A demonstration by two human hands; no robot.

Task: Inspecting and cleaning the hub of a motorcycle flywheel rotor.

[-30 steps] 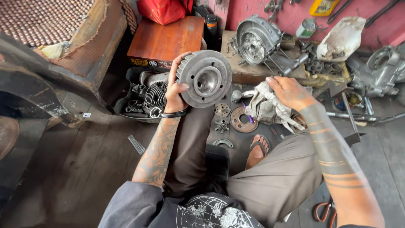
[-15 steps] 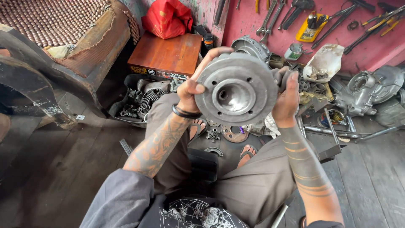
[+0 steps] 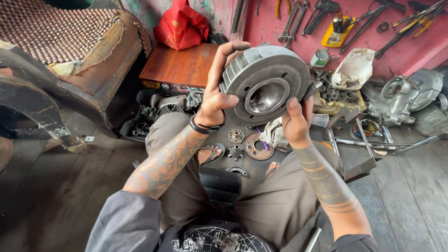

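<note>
I hold a round grey finned metal engine part [image 3: 266,86] up in front of me with both hands, its dished inner face toward the camera. My left hand [image 3: 219,95] grips its left rim, fingers over the top fins and thumb on the face. My right hand [image 3: 295,122] holds its lower right edge, thumb pressed on the face. Below the part, on the floor between my feet, lie a rusty disc [image 3: 259,147], small gears [image 3: 236,136] and a crumpled rag [image 3: 275,135].
A wooden box [image 3: 179,67] with a red bag [image 3: 181,25] on it stands at the back. Wrenches and pliers [image 3: 291,21] hang on the red wall. Engine casings [image 3: 403,95] and metal rods [image 3: 368,142] crowd the right. A worn seat [image 3: 70,51] sits at left.
One second ago only my left hand held the part low while my right hand rested on the rag. Both hands now hold it, raised closer to the camera.
</note>
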